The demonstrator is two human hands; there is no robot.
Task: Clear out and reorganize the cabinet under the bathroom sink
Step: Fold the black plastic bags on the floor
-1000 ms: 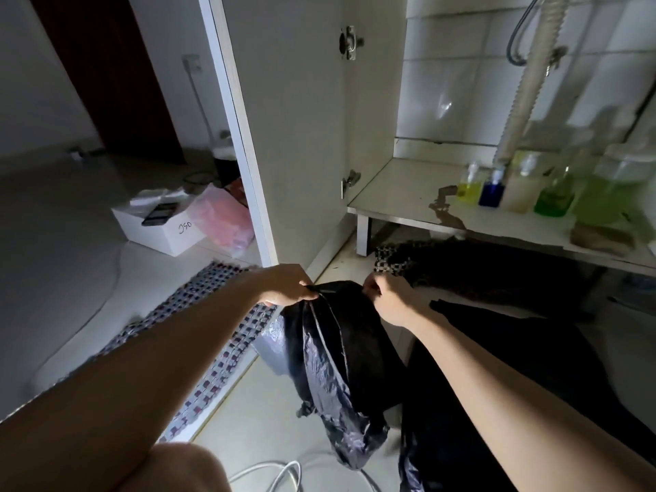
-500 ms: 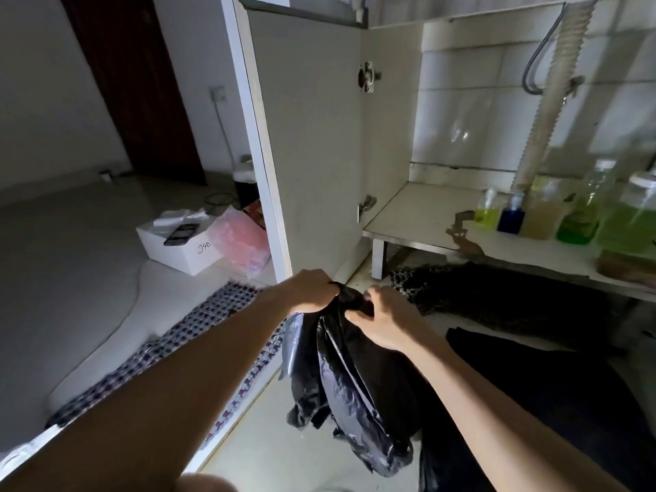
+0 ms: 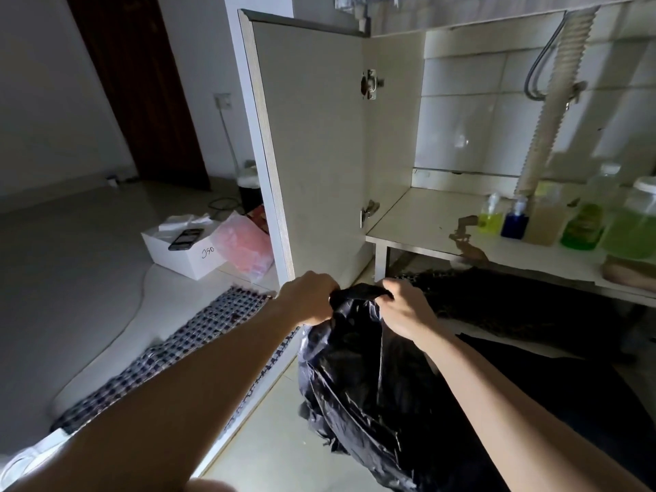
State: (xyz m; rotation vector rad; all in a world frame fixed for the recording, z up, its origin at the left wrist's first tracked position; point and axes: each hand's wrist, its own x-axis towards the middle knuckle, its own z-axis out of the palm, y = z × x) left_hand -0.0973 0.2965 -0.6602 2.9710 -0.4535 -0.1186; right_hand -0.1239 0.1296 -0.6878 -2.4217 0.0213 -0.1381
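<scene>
We've got both hands on the black trash bag [image 3: 369, 381], which hangs in front of the open cabinet, just below its shelf [image 3: 422, 221]. Our left hand [image 3: 309, 301] is fisted tight on the bunched top of the bag, and our right hand [image 3: 403, 310] has its fingers curled closed on the same bunch, right beside it. The cabinet door [image 3: 312, 143] is swung wide open. A row of bottles [image 3: 553, 221] sits at the back right of the shelf by the drain hose [image 3: 557, 101].

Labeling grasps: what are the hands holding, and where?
Both the left hand and right hand grip the crinkled black plastic bag at its gathered top edge.
</scene>
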